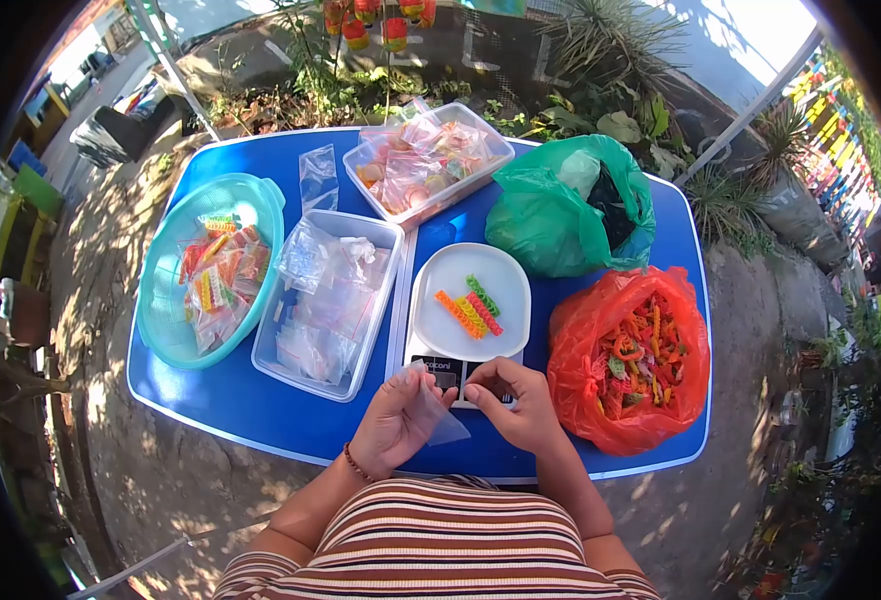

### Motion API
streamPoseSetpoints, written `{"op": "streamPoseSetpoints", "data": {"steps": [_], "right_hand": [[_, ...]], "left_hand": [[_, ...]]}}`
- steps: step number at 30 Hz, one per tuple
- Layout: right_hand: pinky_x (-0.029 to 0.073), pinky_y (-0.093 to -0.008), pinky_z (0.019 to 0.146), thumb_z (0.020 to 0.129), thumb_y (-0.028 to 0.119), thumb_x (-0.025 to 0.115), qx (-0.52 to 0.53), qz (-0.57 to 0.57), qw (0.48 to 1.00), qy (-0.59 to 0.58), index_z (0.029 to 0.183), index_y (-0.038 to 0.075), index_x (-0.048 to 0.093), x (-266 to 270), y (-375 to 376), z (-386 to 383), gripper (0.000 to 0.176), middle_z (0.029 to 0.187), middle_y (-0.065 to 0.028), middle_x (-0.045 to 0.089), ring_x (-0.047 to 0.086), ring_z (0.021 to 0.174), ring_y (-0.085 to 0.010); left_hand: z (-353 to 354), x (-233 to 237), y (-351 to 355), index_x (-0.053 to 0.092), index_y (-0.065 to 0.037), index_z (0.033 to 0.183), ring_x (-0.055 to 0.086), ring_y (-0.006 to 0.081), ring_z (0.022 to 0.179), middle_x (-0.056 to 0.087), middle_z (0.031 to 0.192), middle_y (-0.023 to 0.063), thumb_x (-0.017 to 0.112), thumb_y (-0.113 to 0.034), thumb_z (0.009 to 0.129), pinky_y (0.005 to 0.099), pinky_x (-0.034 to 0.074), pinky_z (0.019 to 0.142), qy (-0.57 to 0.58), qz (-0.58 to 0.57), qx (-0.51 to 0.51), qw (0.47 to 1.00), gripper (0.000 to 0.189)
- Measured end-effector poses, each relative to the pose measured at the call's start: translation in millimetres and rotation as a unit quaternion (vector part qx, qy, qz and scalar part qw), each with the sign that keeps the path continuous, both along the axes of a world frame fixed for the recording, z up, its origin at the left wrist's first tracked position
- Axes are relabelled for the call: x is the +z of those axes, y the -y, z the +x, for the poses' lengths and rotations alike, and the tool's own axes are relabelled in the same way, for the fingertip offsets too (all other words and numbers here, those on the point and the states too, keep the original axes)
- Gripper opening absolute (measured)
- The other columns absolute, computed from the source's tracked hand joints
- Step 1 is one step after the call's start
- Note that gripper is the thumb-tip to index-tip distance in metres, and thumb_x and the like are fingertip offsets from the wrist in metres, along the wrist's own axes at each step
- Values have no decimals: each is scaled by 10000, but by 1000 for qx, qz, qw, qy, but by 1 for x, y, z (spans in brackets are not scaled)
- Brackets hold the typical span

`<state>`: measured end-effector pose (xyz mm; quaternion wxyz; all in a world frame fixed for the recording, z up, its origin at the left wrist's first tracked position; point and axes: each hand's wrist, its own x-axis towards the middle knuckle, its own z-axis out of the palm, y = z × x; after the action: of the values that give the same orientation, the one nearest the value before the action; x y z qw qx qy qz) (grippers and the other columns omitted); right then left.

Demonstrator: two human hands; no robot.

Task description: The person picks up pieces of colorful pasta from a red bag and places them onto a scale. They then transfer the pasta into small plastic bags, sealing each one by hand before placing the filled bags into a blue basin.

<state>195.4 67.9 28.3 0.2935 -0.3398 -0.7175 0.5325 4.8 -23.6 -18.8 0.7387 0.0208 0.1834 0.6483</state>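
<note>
My left hand (397, 418) holds a small clear plastic bag (440, 420) between thumb and fingers, near the table's front edge. Just right of it is my right hand (516, 402), its thumb and index finger curled close together; whether anything is between them is too small to tell. Beyond both hands, a kitchen scale (448, 378) carries a white plate (429, 325). On that plate lie several twisted snack pieces (469, 312), coloured orange, yellow, green and red. The hands partly cover the scale's front panel.
Left stand a turquoise basket (156, 310) of filled packets and a clear tub (360, 372) of plastic bags. Another tub (501, 150) of packets is at the back. A green bag (530, 215) and a red bag (585, 415) full of colourful twists are right.
</note>
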Motion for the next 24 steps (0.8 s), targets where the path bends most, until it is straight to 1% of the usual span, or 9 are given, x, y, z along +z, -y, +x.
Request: {"op": "streamPoseSetpoints", "data": {"steps": [3,5,6,9,12,15,18,21,24], "right_hand": [[528,-354,674,870,89,755,-124,207,964,112,967,15,692,-2,-18,-18,138,908,-99,669,661,793,-235],[528,-394,752,842,90,765,-165,351,900,199,991,24,711,-7,-27,-27,172,980,-110,661,635,877,-287],[519,-420,813,830,114,767,-170,334,901,220,967,32,725,-10,-28,-30,165,1022,-112,647,604,945,-321],[516,-415,769,835,96,740,-177,367,889,210,967,38,712,-20,-29,-33,147,998,-114,640,610,905,-307],[521,-415,778,823,62,746,-181,364,895,182,972,33,718,-22,-26,-32,154,1019,-125,659,624,902,-323],[522,-358,749,838,24,753,-176,289,935,101,987,23,726,-25,-27,-21,152,1048,-131,680,653,864,-274],[519,-276,756,898,-24,725,-157,113,981,-9,1037,-15,726,-4,-22,0,140,1049,-132,697,671,858,-192],[515,-229,794,946,-61,679,-146,41,971,-185,1071,-55,715,3,-17,16,130,1030,-119,693,661,894,-129],[523,-237,839,922,-109,689,-130,57,968,-207,1082,-85,696,10,-11,25,162,1010,-115,682,666,913,-131]], "left_hand": [[-1,-6,0,673,-81,1128,721,171,956,741,1061,50,601,-262,1057,400,544,1037,-76,-21,8,997,207],[-1,2,-4,676,-68,1141,723,167,924,740,1052,56,612,-243,1052,403,566,1006,-90,-78,4,993,206],[-1,7,-5,677,-56,1148,723,166,925,739,1053,62,617,-231,1050,397,576,989,-84,-107,-6,991,210],[0,19,-5,681,-22,1167,725,171,937,734,1059,77,630,-197,1042,377,602,938,-102,-165,-19,981,222],[4,21,-1,695,17,1140,734,191,959,745,1061,109,685,-139,1004,324,620,884,-177,-147,7,973,207],[4,20,0,707,34,1075,750,188,934,765,1027,149,753,-77,944,316,619,871,-327,-82,30,941,178],[2,25,0,707,47,1034,761,188,913,776,973,174,795,-32,895,300,617,845,-435,-17,33,900,182],[0,27,-3,706,45,1021,767,202,916,778,945,173,810,-27,879,293,618,840,-523,9,12,852,190],[1,28,-7,728,34,1007,764,176,885,784,928,153,840,-75,860,279,608,820,-596,38,8,802,216]]}}
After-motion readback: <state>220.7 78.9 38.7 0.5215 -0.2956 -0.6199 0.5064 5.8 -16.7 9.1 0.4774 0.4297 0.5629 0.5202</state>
